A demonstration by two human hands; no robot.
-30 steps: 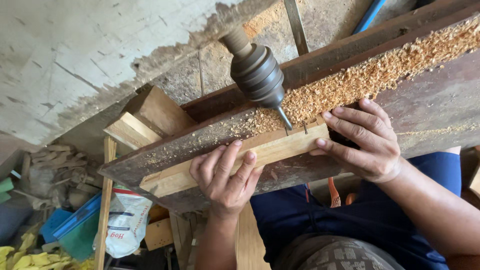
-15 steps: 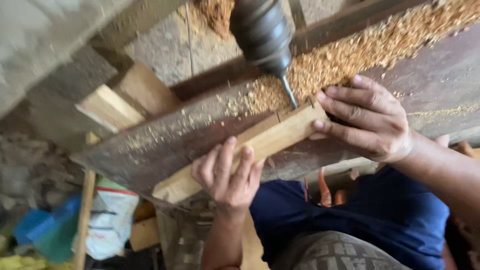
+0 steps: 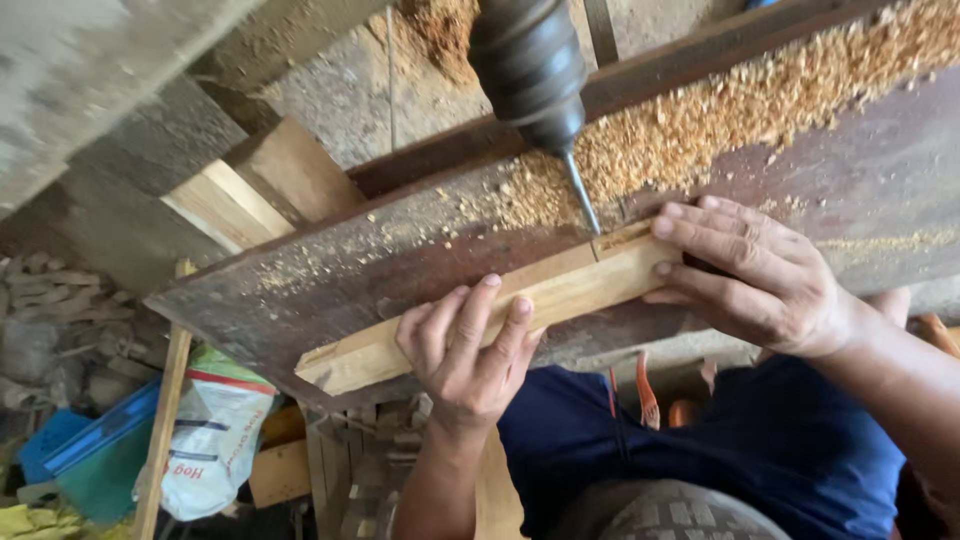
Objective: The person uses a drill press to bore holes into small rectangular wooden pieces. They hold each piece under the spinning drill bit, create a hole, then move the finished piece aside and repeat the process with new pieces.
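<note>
A pale wooden strip (image 3: 545, 297) lies along the near edge of a dark, worn work table (image 3: 400, 260). My left hand (image 3: 470, 345) presses down on the strip's middle, fingers spread over it. My right hand (image 3: 755, 275) holds the strip's right end, fingers laid across it. A dark drill chuck (image 3: 530, 65) hangs from above, and its bit (image 3: 582, 195) touches the strip close to my right fingertips.
Wood shavings (image 3: 730, 110) cover the back of the table. Cut wood blocks (image 3: 255, 190) lean at the table's left end. Below on the left lie a white printed bag (image 3: 215, 430), a blue tray (image 3: 95, 455) and wooden slats (image 3: 160, 440).
The view has moved closer and tilted. The drill bit has come down onto the strip near my right hand. Both hands stay on the strip.
</note>
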